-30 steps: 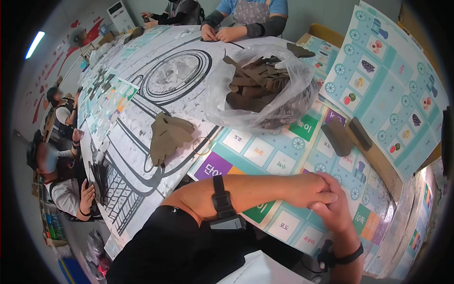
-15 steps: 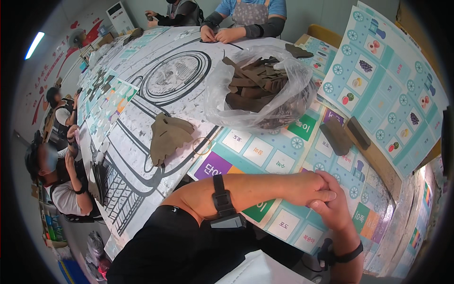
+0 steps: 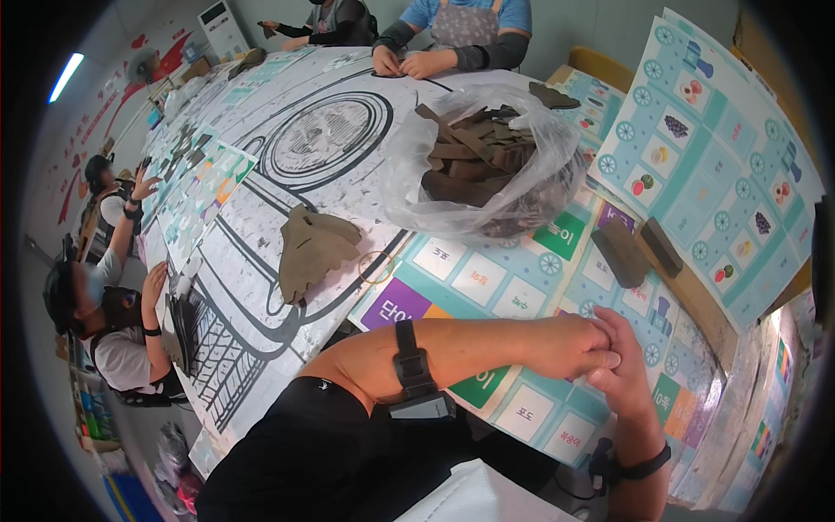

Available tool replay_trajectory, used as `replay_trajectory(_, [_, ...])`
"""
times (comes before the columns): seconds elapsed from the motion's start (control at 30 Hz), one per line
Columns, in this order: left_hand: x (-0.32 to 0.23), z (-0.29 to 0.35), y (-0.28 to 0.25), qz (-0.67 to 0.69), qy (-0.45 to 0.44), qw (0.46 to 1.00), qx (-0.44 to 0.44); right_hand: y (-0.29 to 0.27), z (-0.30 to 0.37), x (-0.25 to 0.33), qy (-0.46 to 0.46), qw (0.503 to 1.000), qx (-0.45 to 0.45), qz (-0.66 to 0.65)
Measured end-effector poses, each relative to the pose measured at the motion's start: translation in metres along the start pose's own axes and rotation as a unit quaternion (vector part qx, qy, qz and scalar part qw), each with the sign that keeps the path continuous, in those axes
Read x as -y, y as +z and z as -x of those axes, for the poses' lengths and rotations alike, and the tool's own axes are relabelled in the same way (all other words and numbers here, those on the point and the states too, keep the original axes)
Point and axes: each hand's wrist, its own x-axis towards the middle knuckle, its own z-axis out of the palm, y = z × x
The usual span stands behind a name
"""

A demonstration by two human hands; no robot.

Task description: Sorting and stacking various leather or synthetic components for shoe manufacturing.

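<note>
Count by kind

Wearer's hands (image 3: pixel 576 350): two, right of centre. Thick dark slabs (image 3: pixel 619 252): two, at right. Clear plastic bag (image 3: pixel 513 213): one, upper centre; the brown strips (image 3: pixel 474 152) inside overlap too much to count. Fan-shaped brown bundle (image 3: pixel 317 252): one, left of centre, layers uncountable. Thin tan ring (image 3: pixel 377 284): one, centre. Black arm straps (image 3: pixel 411 365): two, lower half. Co-workers (image 3: pixel 465 30): four, two along the top edge, two at left.

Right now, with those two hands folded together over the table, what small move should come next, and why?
Perhaps gently parting them: the left hand and right hand are folded into each other, and I see no piece in either. That would likely free one for the brown pieces lying just beyond.
</note>
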Motion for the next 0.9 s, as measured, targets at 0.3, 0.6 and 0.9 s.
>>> replay_trajectory(0.3, [-0.0043, 0.0021, -0.0071, -0.067, -0.046, 0.997, 0.005, -0.0041, 0.0006, 0.0012, 0.032, 0.996, 0.006, 0.079])
replay_trajectory(0.6, [-0.0040, 0.0007, -0.0077, -0.075, -0.051, 0.996, 0.024, -0.0034, 0.0017, 0.0000, 0.033, 0.996, -0.004, 0.086])
replay_trajectory(0.9, [-0.0019, 0.0018, -0.0072, -0.101, -0.018, 0.994, 0.037, -0.0011, 0.0027, 0.0009, 0.028, 0.996, -0.006, 0.089])
